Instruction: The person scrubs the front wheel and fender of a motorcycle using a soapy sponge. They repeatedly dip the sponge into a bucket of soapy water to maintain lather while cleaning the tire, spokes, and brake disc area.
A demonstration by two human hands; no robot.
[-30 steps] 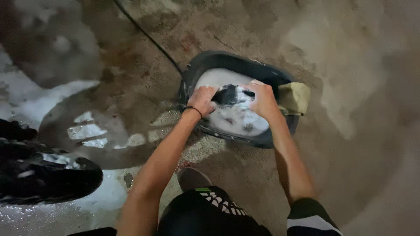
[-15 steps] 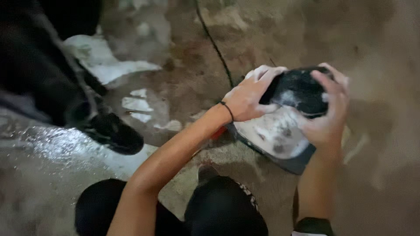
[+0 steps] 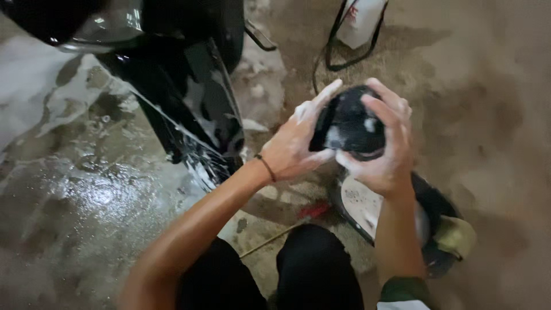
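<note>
I have both hands wrapped around a round black soapy sponge (image 3: 351, 123), my left hand (image 3: 298, 143) and right hand (image 3: 383, 152) clamping it with curled fingers, raised above the dark plastic basin of suds (image 3: 425, 221) on the wet concrete floor (image 3: 86, 201). A glossy black vehicle body panel (image 3: 195, 97) stands far left.

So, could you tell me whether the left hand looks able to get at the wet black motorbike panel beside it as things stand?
Probably yes, once freed. The left hand and right hand both clasp a soapy black sponge above the basin. The black panel stands just left of it, with nothing in between.
</note>
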